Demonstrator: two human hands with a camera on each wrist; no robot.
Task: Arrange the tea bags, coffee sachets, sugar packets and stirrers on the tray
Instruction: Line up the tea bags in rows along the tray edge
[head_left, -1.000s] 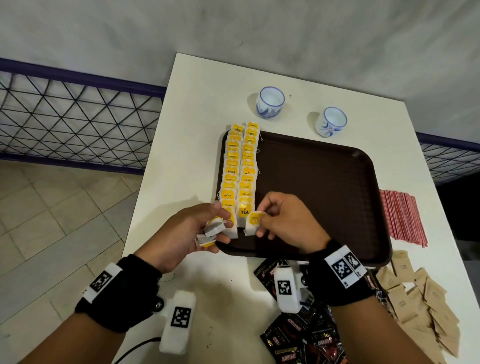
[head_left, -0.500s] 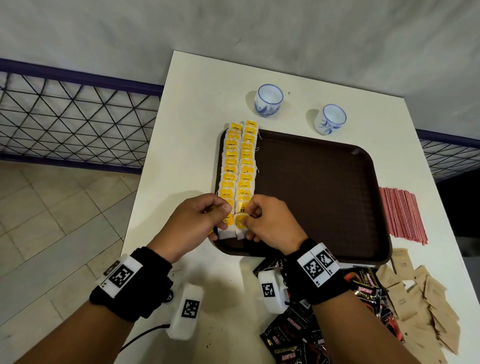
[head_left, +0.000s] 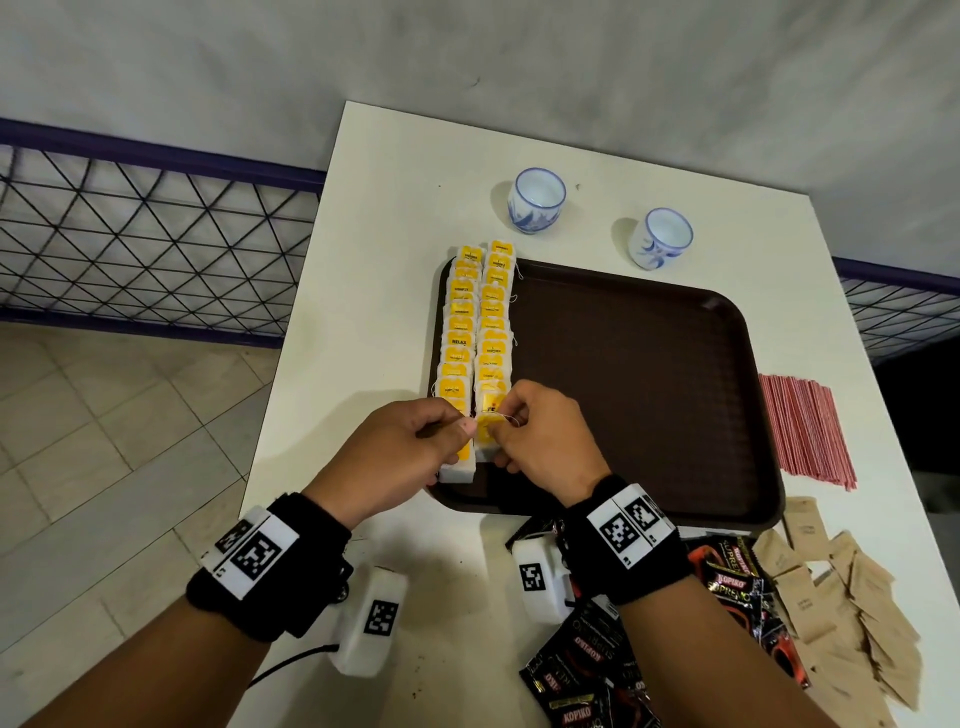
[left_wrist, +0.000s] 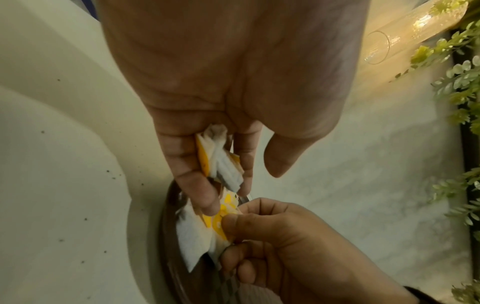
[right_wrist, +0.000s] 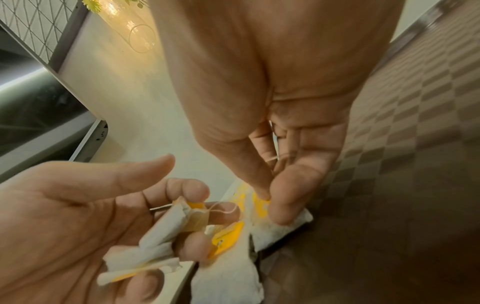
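Two rows of yellow-tagged tea bags (head_left: 475, 332) run down the left side of the brown tray (head_left: 639, 384). My left hand (head_left: 415, 447) hovers at the near end of the left row and holds several spare tea bags (left_wrist: 221, 162) curled in its fingers. My right hand (head_left: 524, 431) pinches the yellow tag of the nearest tea bag (head_left: 488, 434) in the right row, between thumb and forefinger (right_wrist: 262, 185). That same tea bag (right_wrist: 275, 224) lies on the tray's near left corner.
Two blue-and-white cups (head_left: 536, 199) (head_left: 661, 238) stand behind the tray. Red stirrers (head_left: 805, 431) lie right of it. Brown sugar packets (head_left: 852, 603) and black coffee sachets (head_left: 597, 670) are heaped at the near right. The table's left edge (head_left: 291, 312) drops to a tiled floor.
Both hands moved forward onto the tray's near left corner. The tea bag held in the right hand a second ago now lies at the end of the right row.
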